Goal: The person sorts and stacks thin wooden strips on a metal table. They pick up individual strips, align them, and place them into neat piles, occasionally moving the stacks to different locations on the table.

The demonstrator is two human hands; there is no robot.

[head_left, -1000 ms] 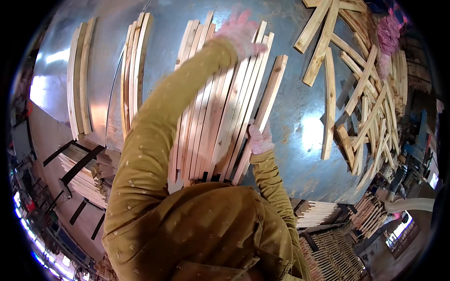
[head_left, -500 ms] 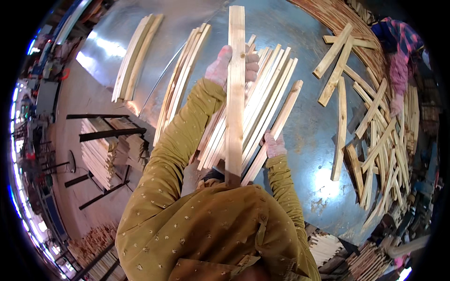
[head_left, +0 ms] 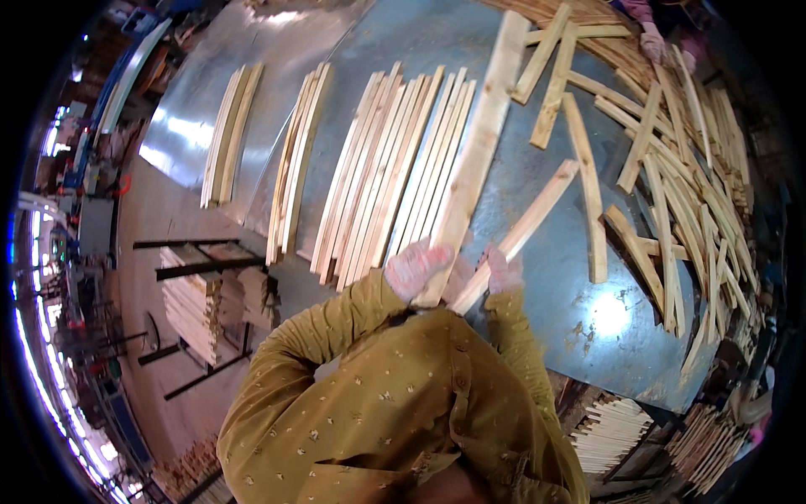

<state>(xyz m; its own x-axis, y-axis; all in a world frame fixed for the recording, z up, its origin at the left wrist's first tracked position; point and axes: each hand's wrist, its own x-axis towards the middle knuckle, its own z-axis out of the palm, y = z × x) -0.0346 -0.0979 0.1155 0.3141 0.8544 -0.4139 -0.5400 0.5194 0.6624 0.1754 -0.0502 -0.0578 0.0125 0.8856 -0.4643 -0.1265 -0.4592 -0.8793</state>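
Note:
My left hand (head_left: 417,270), in a pinkish work glove, is closed round the lower end of a long wooden plank (head_left: 474,160), which slants up and to the right toward the far side. My right hand (head_left: 504,270), gloved alike, grips a shorter wooden strip (head_left: 546,206) close to its near end. Both near ends come close together in front of my body. Left of the plank, several wooden strips (head_left: 382,176) lie side by side on the metal table (head_left: 537,336). Some fingers are hidden behind the wood.
Two smaller groups of strips (head_left: 232,139) (head_left: 300,160) lie farther left. A loose heap of strips (head_left: 672,202) covers the table's right side. At the far right, another person's gloved hand (head_left: 651,44) is at the heap. Stacked wood (head_left: 191,311) stands on a black frame at left.
My left hand has come down toward my body, and its plank now tilts right. My right hand has turned its strip rightward, apart from the row. The view has shifted.

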